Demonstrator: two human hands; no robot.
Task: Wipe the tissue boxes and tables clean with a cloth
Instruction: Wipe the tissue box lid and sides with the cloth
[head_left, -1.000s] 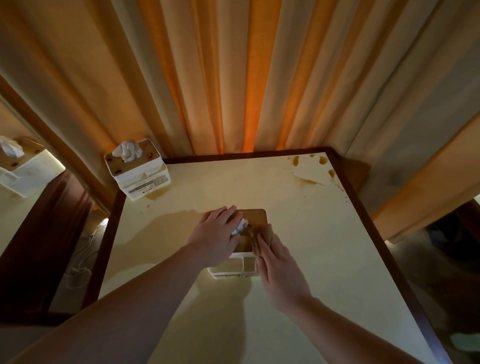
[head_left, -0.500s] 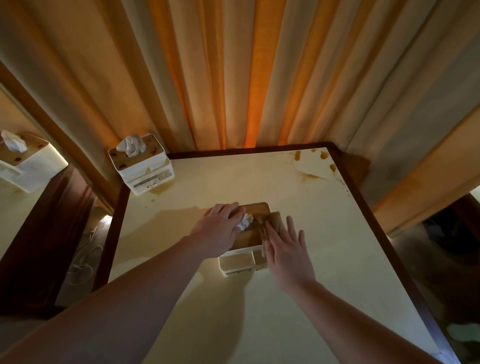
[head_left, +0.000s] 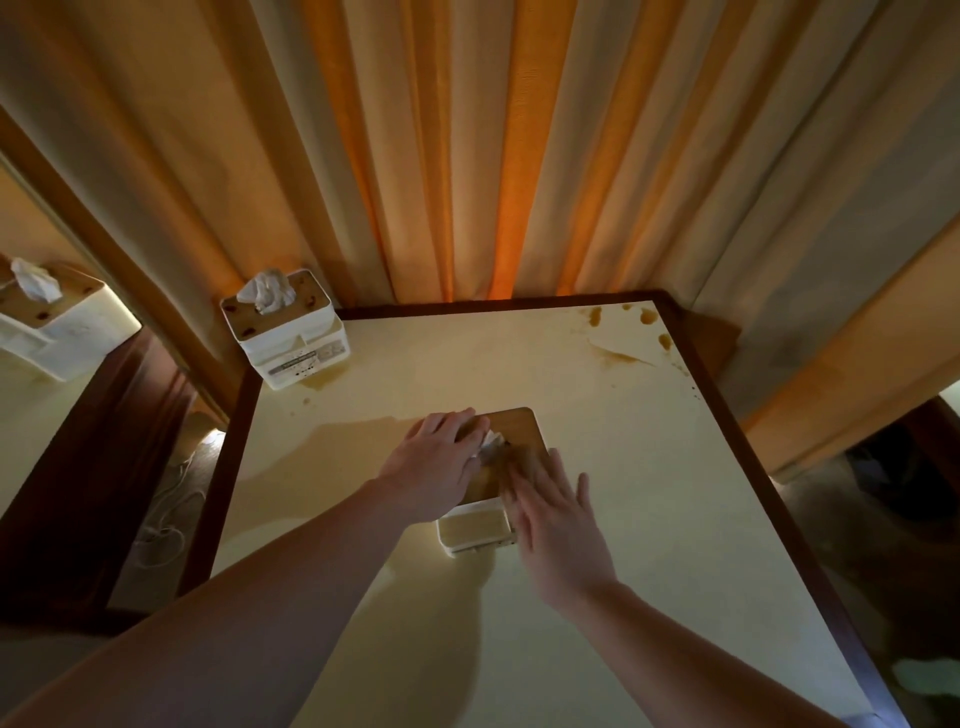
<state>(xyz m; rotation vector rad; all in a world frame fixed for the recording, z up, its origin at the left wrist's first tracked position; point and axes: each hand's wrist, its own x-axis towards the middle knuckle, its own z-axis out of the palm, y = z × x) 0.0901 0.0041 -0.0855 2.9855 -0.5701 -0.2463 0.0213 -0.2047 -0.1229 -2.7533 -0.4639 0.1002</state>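
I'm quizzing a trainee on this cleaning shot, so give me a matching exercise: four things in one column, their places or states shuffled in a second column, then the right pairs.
Column one:
1. left hand
2. right hand
3. corner tissue box
4. brown stains

Column two:
A. at the table's far left corner, tissue sticking up
B. fingers spread flat, blurred with motion, over the cloth on the lid
C. on the table near its far right corner
D. resting on the left side of the middle tissue box

Pairs: 1-D, 2-B, 3-A, 4-C
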